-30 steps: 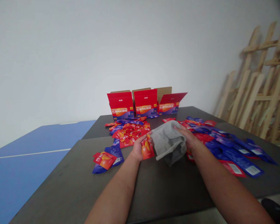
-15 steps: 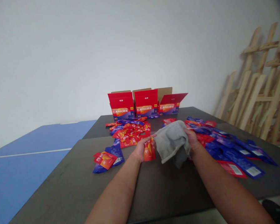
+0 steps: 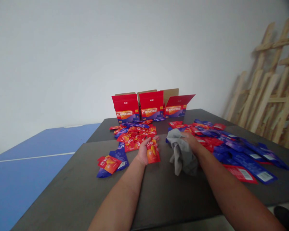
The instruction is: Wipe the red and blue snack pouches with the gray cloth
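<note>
My left hand (image 3: pixel 143 152) is closed around a red sachet (image 3: pixel 153 152) with orange fruit printed on it, held above the dark table. To its right, my right hand (image 3: pixel 190 141) grips a crumpled grey cloth (image 3: pixel 182 154) that hangs down in folds. Beyond my left hand lies a heap of red and blue sachets (image 3: pixel 135 138). A wider pile of red and blue sachets (image 3: pixel 228 144) spreads beside and beyond my right hand. Left of my left forearm, one red sachet (image 3: pixel 109 163) rests on top of blue sachets (image 3: pixel 120 156).
Three red-and-purple cartons with raised flaps, a left one (image 3: pixel 126 109), a middle one (image 3: pixel 151 106) and a right one (image 3: pixel 175 109), stand at the back of the dark table (image 3: pixel 82 192). A blue table (image 3: pixel 38 160) adjoins on the left. Wooden frames (image 3: pixel 267 93) lean against the wall at right.
My right hand has turned over and drawn the grey cloth away from my left hand; the cloth is now bunched and hanging. My left hand still holds the red sachet in about the same place.
</note>
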### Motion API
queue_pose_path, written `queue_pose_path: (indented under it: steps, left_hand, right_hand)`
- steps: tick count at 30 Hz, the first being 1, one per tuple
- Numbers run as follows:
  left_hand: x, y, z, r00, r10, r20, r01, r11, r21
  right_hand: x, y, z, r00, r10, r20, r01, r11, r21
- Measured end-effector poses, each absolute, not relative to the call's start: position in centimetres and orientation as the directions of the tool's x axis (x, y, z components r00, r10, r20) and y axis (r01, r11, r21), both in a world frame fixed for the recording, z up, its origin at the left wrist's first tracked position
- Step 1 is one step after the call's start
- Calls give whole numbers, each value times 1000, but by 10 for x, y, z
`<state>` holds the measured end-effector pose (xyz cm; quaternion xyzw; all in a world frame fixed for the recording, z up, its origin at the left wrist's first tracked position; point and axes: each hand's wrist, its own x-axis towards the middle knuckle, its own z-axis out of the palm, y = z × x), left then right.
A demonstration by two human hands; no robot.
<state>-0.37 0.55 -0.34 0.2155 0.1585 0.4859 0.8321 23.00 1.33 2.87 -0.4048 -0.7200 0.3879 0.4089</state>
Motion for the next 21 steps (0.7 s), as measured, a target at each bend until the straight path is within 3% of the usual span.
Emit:
queue_pose_path:
  steps: [3, 6, 9, 13, 18, 21]
  left_hand:
    - [-6, 8, -5, 443, 896, -34, -778, 403, 482]
    - [-6, 9, -7, 430, 901, -55, -777, 400, 486]
    - [-6, 9, -6, 451, 890, -66, -761, 422, 493]
    - [-8, 8, -4, 399, 911, -103, -784, 397, 476]
    - [-12, 7, -3, 308, 946, -102, -850, 322, 417]
    - [-14, 5, -3, 340, 935, -99, -847, 350, 399]
  right_hand:
    - [216, 6, 27, -475, 792, 383, 506, 602, -618]
    - [198, -1, 23, -504, 758, 414, 683, 644, -345]
    - [185, -6, 17, -482, 768, 423, 710, 625, -325]
    - [180, -12, 12, -563, 702, 437, 624, 707, -332]
    - [175, -22, 16, -709, 631, 315, 621, 771, -145]
    - [167, -30, 20, -756, 616, 222, 620, 782, -60]
